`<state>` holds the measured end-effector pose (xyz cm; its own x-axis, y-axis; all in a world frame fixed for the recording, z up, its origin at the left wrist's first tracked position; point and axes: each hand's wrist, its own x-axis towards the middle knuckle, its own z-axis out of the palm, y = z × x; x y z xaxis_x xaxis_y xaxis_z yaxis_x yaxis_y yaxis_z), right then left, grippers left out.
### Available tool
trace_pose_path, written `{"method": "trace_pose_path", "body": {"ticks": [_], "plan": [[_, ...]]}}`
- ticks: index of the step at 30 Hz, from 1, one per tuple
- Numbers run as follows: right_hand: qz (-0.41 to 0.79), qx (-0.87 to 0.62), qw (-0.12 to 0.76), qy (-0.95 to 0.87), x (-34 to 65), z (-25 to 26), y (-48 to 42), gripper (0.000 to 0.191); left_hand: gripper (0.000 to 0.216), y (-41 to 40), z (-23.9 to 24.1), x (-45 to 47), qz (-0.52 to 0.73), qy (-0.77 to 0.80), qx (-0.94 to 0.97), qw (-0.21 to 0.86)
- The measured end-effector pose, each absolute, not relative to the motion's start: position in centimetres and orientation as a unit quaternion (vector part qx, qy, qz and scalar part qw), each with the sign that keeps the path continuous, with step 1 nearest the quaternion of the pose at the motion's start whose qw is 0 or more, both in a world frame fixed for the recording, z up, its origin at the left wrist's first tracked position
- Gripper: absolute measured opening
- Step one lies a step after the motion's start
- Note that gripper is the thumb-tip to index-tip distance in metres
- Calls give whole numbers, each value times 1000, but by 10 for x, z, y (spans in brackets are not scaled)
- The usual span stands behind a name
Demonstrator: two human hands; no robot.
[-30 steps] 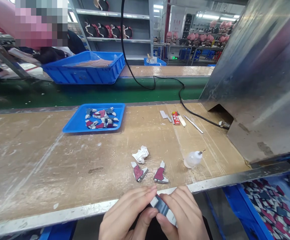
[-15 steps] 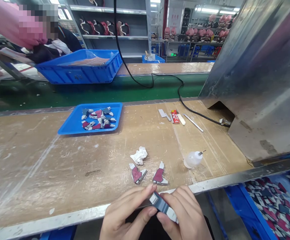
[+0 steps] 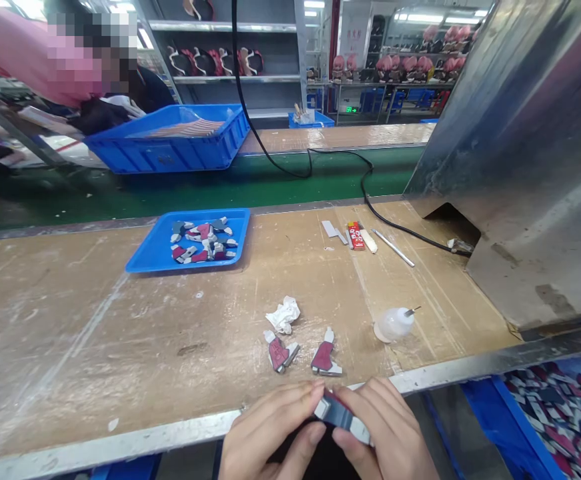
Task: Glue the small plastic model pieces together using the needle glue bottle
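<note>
Fingers of my right hand [image 3: 387, 427] closed on a small, blocky dark blue-grey piece with pale grey ends [image 3: 339, 415]; thumb underneath, index along the top. Left hand [image 3: 270, 437]: index fingertip at the pale squarish end, thumb just below it. Gripping or only steadying? Cannot tell. Piece is tilted, at the near metal-edged side of the worn tan desk [image 3: 170, 387].

Handling, as I judge it: let the right pinch carry the piece, firm on the body. Left pressure light and even, square to the end; a sideways push could twist it loose. Turn by small rolls, pale end in sight.

Nearby: two angular maroon-and-grey pieces [image 3: 279, 353] just beyond my hands, crumpled white tissue [image 3: 284, 315] behind the left one, translucent plastic bottle with thin metal tip [image 3: 393, 325] off right. Mind that tip with the right knuckles.
</note>
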<state>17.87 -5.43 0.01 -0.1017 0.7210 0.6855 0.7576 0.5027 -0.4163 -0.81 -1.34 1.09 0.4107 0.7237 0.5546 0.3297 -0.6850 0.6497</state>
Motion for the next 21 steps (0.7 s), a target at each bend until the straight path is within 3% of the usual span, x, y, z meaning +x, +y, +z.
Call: {"method": "trace_pose_path", "body": {"ticks": [3, 7, 14, 21], "plan": [[-18, -547, 414, -727, 190, -15, -61, 30, 26, 2, 6, -15, 391, 413, 813, 127], [-87, -606, 390, -688, 197, -32, -61, 37, 34, 23, -4, -18, 327, 492, 805, 46], [-94, -632, 388, -664, 188, -39, -52, 31, 22, 25, -6, -28, 315, 480, 814, 87], [-116, -658, 303, -679, 189, -37, -51, 35, 23, 2, -4, -44, 382, 468, 781, 161]]}}
